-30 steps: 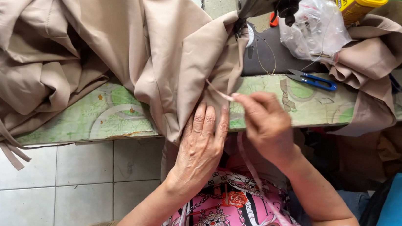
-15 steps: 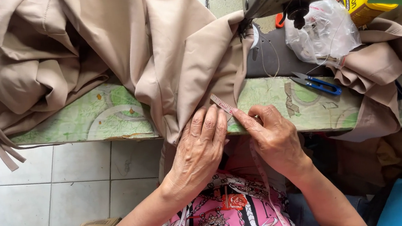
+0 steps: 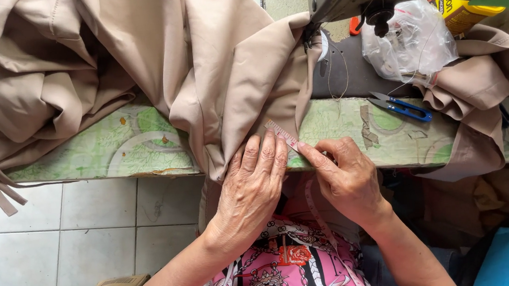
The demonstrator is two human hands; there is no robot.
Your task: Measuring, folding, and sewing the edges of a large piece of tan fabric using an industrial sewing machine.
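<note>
At the desk [image 3: 143,147] edge, the left hand [image 3: 252,187] lies flat and open, pinning the beige fabric [image 3: 231,89], while the right hand [image 3: 348,177] pinches a tape measure [image 3: 283,135] laid beside it, apparently gauging the fold.

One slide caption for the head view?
Left hand flattens beige fabric; right hand lays pink measuring tape along it.

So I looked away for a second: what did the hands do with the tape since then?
The right hand dropped from a raised pinch to lie low, pressing the measuring tape against the beige fabric. The left hand stayed flat on the fabric; the blue snips did not move.
</note>
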